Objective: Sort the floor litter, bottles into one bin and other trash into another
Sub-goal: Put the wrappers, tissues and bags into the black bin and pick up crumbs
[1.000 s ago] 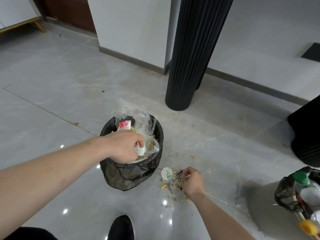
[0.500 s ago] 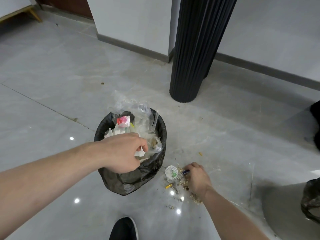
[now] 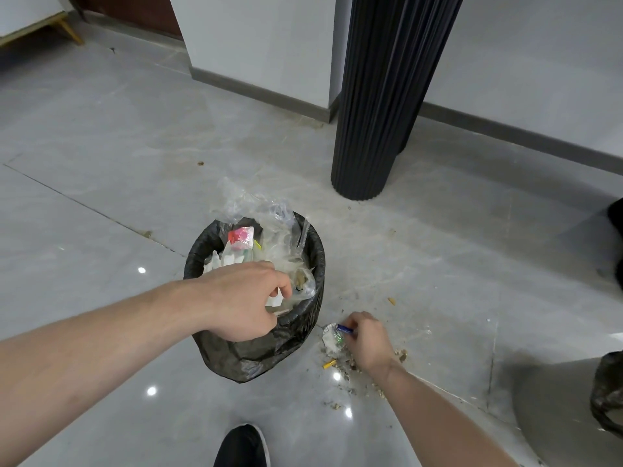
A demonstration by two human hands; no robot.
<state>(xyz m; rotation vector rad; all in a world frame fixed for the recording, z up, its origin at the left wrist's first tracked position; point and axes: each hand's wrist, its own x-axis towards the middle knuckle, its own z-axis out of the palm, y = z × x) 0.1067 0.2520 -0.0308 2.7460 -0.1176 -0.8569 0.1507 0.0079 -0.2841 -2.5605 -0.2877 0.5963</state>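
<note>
The fingers [image 3: 285, 287] of the left hand [image 3: 242, 301] are curled downward over the mouth of the trash bin [image 3: 256, 352], pinching a scrap of white paper [image 3: 273, 299] just above the rubbish inside; the fingers of the right hand [image 3: 367, 342] are curled together on the floor just right of the bin, and whether they grip the small blue-tipped stick [image 3: 344, 328] beside them I cannot tell. Taking the bin as the mark: behind it and to its right stands a tall black ribbed column [image 3: 381, 106], and behind that runs a pale wall with a grey skirting [image 3: 256, 91]. The grey tiled floor [image 3: 101, 163] lies all around it. The bin itself is lined with a black bag and heaped with clear plastic film [image 3: 266, 214], white scraps and a pink-and-red wrapper [image 3: 240, 238]. In front of the bin a black shoe tip [image 3: 242, 446] shows. Just right of the bin's base lies a round foil lid [image 3: 332, 338], touching the right hand's fingers, with a short yellow stub [image 3: 329, 364] in front of it and fine crumbs [image 3: 401, 356] scattered around the wrist.
</note>
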